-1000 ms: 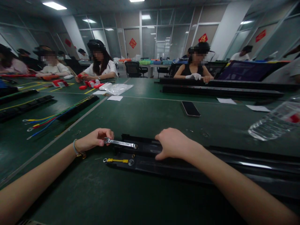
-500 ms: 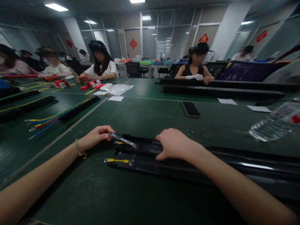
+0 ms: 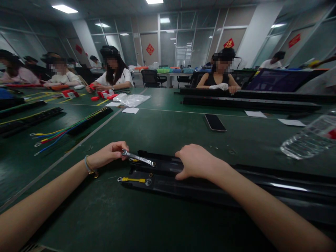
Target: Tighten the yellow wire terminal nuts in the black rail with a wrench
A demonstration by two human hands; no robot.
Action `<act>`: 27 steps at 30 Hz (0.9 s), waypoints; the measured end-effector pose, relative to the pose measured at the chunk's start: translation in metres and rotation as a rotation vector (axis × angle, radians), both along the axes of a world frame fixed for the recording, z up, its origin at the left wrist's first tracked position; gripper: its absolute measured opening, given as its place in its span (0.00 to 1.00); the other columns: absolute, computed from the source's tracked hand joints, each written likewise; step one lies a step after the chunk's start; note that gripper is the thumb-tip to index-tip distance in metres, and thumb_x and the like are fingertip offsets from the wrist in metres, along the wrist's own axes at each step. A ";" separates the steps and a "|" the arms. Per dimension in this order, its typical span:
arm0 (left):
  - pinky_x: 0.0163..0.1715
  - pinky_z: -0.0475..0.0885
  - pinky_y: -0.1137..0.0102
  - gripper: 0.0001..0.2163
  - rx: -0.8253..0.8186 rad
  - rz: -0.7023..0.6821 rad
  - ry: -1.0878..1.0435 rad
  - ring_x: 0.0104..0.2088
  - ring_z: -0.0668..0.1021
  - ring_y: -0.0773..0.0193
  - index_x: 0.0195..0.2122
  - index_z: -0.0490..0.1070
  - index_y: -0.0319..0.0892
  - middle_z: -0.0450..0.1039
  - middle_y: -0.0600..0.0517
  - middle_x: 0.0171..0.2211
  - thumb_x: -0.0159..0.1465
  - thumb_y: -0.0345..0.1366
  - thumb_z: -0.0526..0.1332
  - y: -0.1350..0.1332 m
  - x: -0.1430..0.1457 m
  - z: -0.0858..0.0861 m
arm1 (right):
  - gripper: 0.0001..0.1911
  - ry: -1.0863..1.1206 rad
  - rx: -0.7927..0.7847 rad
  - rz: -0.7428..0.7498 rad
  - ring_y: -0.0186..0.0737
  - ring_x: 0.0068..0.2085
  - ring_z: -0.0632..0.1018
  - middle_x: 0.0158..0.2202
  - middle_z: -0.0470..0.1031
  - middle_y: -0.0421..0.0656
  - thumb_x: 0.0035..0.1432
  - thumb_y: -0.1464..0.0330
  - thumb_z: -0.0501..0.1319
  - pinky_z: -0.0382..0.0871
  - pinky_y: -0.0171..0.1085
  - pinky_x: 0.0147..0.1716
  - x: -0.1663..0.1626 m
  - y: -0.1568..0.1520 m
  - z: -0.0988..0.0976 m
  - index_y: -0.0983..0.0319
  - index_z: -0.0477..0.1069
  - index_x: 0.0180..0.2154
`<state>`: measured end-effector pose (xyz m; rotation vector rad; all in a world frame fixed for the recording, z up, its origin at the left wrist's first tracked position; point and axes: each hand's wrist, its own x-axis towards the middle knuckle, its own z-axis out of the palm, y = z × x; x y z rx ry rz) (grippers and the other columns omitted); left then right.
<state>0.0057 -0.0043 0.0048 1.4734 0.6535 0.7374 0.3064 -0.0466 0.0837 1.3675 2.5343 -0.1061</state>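
Observation:
A silver wrench (image 3: 139,158) is pinched at its near-left end by my left hand (image 3: 117,153), which wears a bracelet. The wrench's other end lies over a fastener inside a long black rail (image 3: 168,158). My right hand (image 3: 196,161) grips that rail across its sides, to the right of the wrench; its fingertips are partly hidden. Closer to me lies a second black channel (image 3: 178,187). At its left end is a short yellow wire (image 3: 133,180) with a ring terminal, beside a round bolt head (image 3: 148,181). Another ring terminal (image 3: 131,159) shows under the wrench.
A phone (image 3: 215,122) lies beyond my right hand, and a plastic bottle (image 3: 306,136) stands tilted-looking at right. Coloured wires with ring terminals (image 3: 49,140) stick out of a black bundle at left. People sit across the green table (image 3: 157,122), near more black rails (image 3: 249,101).
The wrench has turned slightly about its far end, its held end shifting a little toward me. My right hand stays on the rail. The view has moved very slightly.

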 end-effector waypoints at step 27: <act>0.25 0.61 0.72 0.13 0.030 -0.100 -0.023 0.25 0.66 0.66 0.27 0.67 0.39 0.65 0.54 0.23 0.47 0.40 0.67 -0.004 0.003 0.004 | 0.31 0.021 -0.004 -0.001 0.46 0.35 0.74 0.33 0.75 0.49 0.37 0.52 0.61 0.68 0.42 0.32 0.001 0.001 0.000 0.66 0.72 0.40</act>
